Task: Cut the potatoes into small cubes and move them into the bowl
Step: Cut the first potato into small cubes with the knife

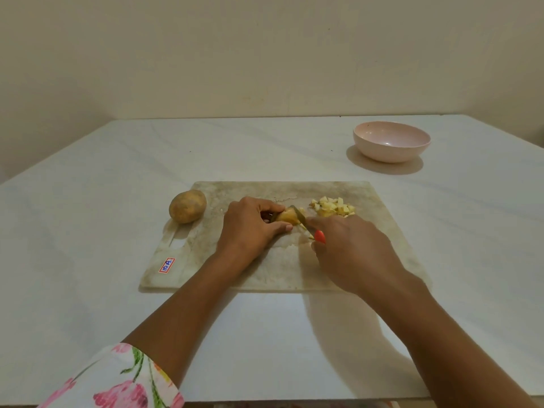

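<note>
A worn cutting board (368, 251) lies in the middle of the white table. My left hand (250, 225) grips a partly cut potato piece (287, 217) on the board. My right hand (350, 251) holds a knife with an orange handle (320, 236), and its blade (300, 216) rests against the right side of that piece. A small heap of potato cubes (332, 207) lies on the board just right of the blade. One whole unpeeled potato (187, 210) sits at the board's left edge. A pink bowl (391, 142) stands at the back right, with nothing visible inside.
The white table (88, 231) runs up to a plain beige wall at the back. A red and white sticker (167, 265) marks the board's near left corner, beside its handle slot. A floral sleeve (117, 381) covers my left upper arm at the bottom left.
</note>
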